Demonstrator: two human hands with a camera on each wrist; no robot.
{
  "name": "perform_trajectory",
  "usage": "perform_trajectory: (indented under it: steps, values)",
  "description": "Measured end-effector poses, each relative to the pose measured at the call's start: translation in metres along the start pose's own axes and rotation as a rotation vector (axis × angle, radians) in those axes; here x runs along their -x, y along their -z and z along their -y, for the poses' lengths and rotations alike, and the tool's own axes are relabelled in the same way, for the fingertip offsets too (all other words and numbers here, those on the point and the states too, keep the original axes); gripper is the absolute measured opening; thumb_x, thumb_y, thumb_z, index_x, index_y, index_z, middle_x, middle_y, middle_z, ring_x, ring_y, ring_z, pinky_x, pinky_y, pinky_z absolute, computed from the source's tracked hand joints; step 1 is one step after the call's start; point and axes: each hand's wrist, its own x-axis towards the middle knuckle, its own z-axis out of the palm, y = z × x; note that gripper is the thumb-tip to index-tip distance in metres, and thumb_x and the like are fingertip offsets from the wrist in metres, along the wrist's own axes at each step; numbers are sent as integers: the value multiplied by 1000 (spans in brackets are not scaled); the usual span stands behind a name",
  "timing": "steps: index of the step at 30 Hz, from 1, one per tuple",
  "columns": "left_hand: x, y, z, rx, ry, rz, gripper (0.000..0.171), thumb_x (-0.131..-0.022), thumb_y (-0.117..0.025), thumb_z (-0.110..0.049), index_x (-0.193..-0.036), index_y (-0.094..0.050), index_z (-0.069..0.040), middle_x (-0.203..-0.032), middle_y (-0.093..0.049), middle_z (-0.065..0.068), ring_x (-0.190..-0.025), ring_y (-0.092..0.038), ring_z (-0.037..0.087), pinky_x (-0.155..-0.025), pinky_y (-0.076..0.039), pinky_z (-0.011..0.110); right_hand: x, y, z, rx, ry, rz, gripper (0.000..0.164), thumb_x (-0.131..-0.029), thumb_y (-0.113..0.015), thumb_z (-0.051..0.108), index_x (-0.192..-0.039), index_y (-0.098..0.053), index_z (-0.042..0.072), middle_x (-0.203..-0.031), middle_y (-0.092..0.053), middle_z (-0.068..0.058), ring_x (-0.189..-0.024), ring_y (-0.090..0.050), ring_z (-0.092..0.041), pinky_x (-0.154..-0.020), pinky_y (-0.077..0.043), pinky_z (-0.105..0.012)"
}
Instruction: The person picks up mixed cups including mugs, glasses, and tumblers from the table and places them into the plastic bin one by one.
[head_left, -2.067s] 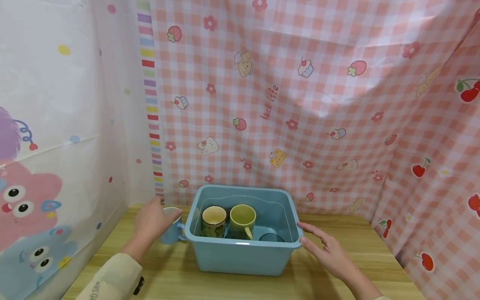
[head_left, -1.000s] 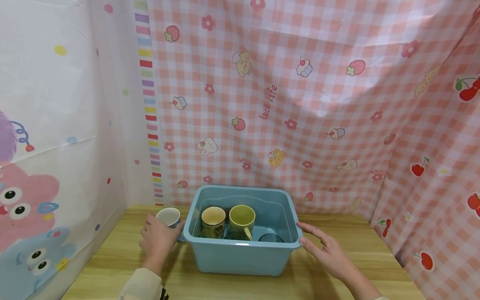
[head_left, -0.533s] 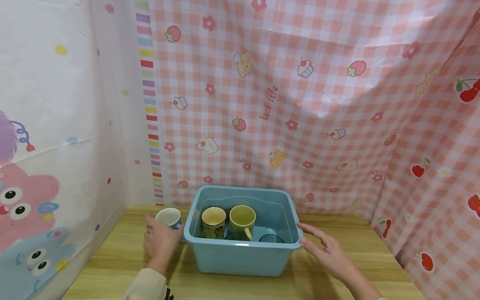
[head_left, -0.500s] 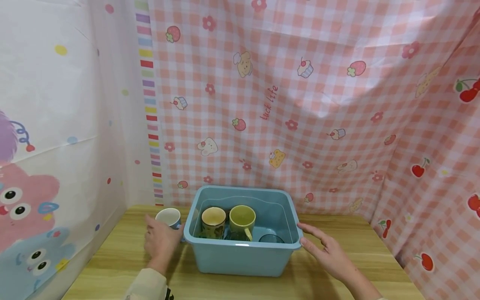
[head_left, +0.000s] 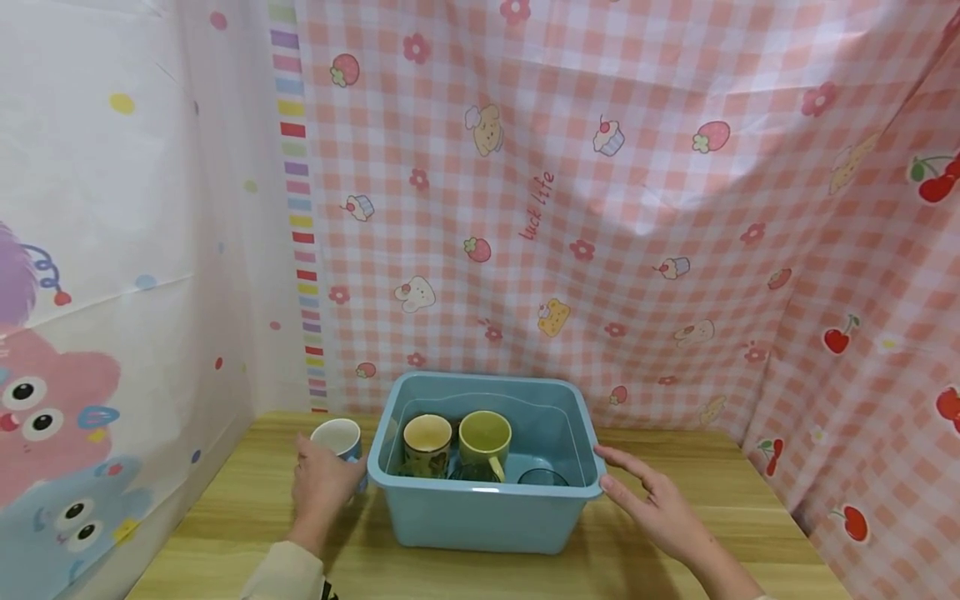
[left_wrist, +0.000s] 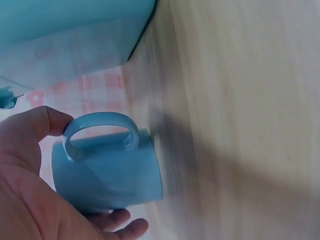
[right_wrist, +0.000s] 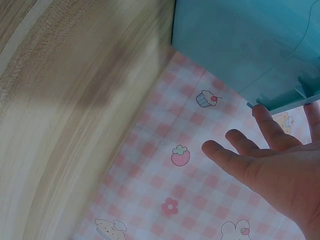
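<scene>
My left hand (head_left: 322, 483) is at a light blue mug (head_left: 336, 433) with a white inside, left of the blue bin (head_left: 480, 521). In the left wrist view, the thumb of that hand is against the top of the handle (left_wrist: 102, 117), while fingers reach round the far side of the mug (left_wrist: 107, 172). The handle faces the bin. My right hand (head_left: 660, 504) touches the bin's right rim with thumb and fingertips; its fingers stretch out fairly straight, as the right wrist view also shows. Inside the bin stand a patterned cream mug (head_left: 427, 433) and a yellow-green mug (head_left: 485, 431).
A clear glass piece (head_left: 543, 477) lies low in the bin's right part, and dark glass shows between the two mugs. The wooden table (head_left: 675, 533) ends at a pink checked curtain (head_left: 637, 192) behind; a white printed curtain (head_left: 150, 358) hangs at the left.
The left hand has come down from above the mug's rim to its near side, with the mug's opening now showing. Over the last half second it barely moves. The right hand stays put.
</scene>
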Motion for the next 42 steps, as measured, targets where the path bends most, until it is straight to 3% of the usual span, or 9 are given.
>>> perform_trajectory:
  steps: [2,6,11,16,19,26,30,37,42]
  values:
    - [-1,2,4,23,-27,49,119,-84,-83,-35,-160,-4,13,-140,-47,45,-127,-53,64,-104,-48,73,0,0,0,1,-3,2,42,-109,-62,31,-151,-60,30,-151,-65,-9,-147,-52,-43,-105,-43,-81]
    - [-4,8,14,57,-130,131,99,-84,-81,-22,-151,-21,19,-136,-53,44,-124,-59,58,-105,-49,69,0,1,-1,-7,-10,8,42,-109,-62,31,-151,-60,30,-152,-65,-9,-147,-51,-42,-105,-42,-82]
    - [-9,20,25,-5,-255,211,81,-85,-79,-19,-145,-40,20,-138,-58,43,-125,-62,56,-106,-50,67,0,1,-2,-9,-2,5,42,-109,-62,31,-151,-61,31,-152,-65,-8,-147,-52,-41,-107,-42,-80]
    - [-14,37,31,-71,-324,319,81,-86,-75,-17,-151,-43,18,-149,-55,40,-137,-57,55,-110,-50,65,0,1,-2,-6,6,-2,41,-109,-63,31,-150,-61,31,-151,-66,-6,-146,-52,-40,-109,-45,-76]
    - [-15,45,34,-64,-370,358,76,-87,-75,-15,-151,-47,16,-147,-59,37,-140,-56,53,-112,-50,64,0,1,-2,-8,8,-2,41,-109,-63,30,-151,-61,30,-151,-65,-5,-146,-52,-40,-108,-45,-76]
    - [-16,57,44,-40,-493,409,60,-96,-74,-13,-144,-54,17,-141,-64,36,-130,-65,51,-110,-53,59,0,2,-2,-20,8,15,42,-110,-62,30,-152,-60,28,-154,-63,-7,-148,-51,-41,-108,-42,-79]
    - [-18,62,48,-87,-528,406,54,-99,-75,-17,-142,-59,14,-137,-69,32,-122,-69,49,-104,-56,60,1,2,-2,-22,7,12,42,-110,-62,30,-152,-60,28,-153,-64,-8,-148,-51,-41,-108,-42,-79]
    - [-24,66,54,-151,-499,380,28,-99,-74,-12,-122,-73,4,-117,-79,19,-110,-75,39,-95,-60,55,1,2,-2,-22,17,11,42,-110,-62,29,-152,-60,28,-153,-64,-9,-148,-51,-42,-109,-41,-79]
    - [-27,67,54,-107,-395,449,24,-101,-73,-18,-114,-73,2,-109,-77,11,-104,-70,28,-86,-58,43,1,2,-2,-23,3,13,42,-110,-62,30,-152,-60,29,-153,-64,-9,-148,-50,-42,-107,-40,-82]
